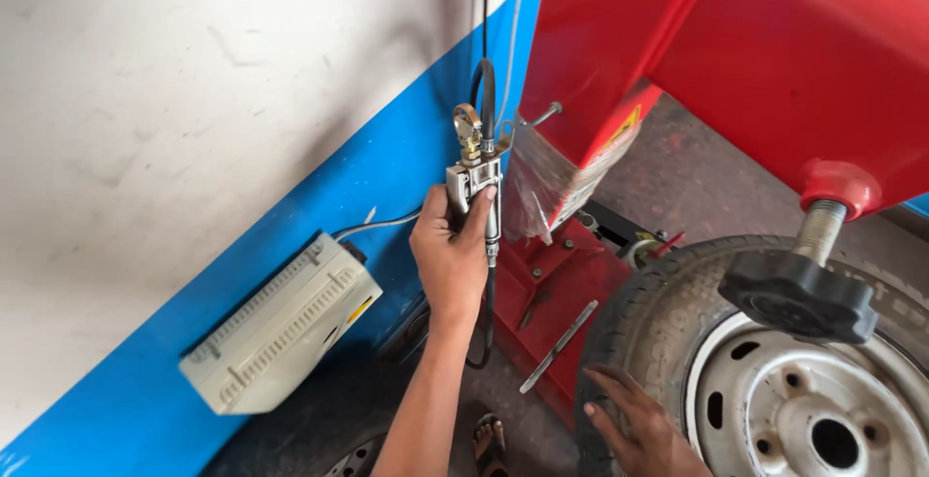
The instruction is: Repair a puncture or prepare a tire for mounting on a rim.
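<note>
Left hand (451, 259) fist closed round upright tyre inflator gun (476, 182), hose hanging down. Right hand (639, 429) flat, fingers spread, on tyre (648, 322), lower right of gun, nearer it.

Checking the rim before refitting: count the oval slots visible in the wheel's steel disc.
4 oval slots on the wheel: upper left, left, upper right beside the hub, right edge. More may hide under the black knob.

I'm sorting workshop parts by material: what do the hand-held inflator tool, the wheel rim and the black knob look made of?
Inflator tool: metal, silvery body with a brass-coloured gauge fitting, black hose probably rubber. Wheel rim: painted steel by its look, pale grey, scuffed. Black knob: matte, likely moulded plastic, on a threaded metal shaft.
</note>
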